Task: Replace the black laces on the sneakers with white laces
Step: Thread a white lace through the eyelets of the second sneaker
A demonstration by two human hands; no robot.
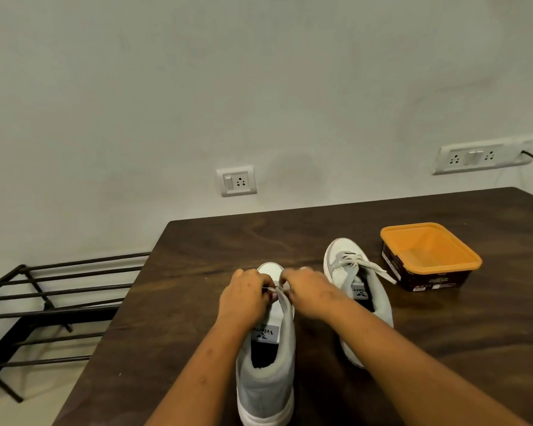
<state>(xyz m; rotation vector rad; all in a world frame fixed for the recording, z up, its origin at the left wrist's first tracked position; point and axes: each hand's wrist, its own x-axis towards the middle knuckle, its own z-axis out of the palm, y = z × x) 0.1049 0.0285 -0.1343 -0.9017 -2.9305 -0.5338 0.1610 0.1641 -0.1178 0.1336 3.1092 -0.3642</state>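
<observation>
Table (197, 302): dark wood. Near sneaker (268, 379) sits at 6 o'clock, heel twd the person. 2nd sneaker (379, 302) is at its 1 o'clock, laced white. Orange-topped tub (430, 256) is at 2 o'clock, apart from both. Left hand (243, 298) & right hand (313, 295) both have fingers curled, pinching the white lace (279, 287) over the near sneaker's front eyelets. No black lace in view. Lace is prob. light, limp & flat. Best pinched close to the tip so it feeds straight.

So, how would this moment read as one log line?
left hand: pinches white lace | right hand: pinches same lace | near sneaker: being laced | far sneaker: white-laced
</observation>
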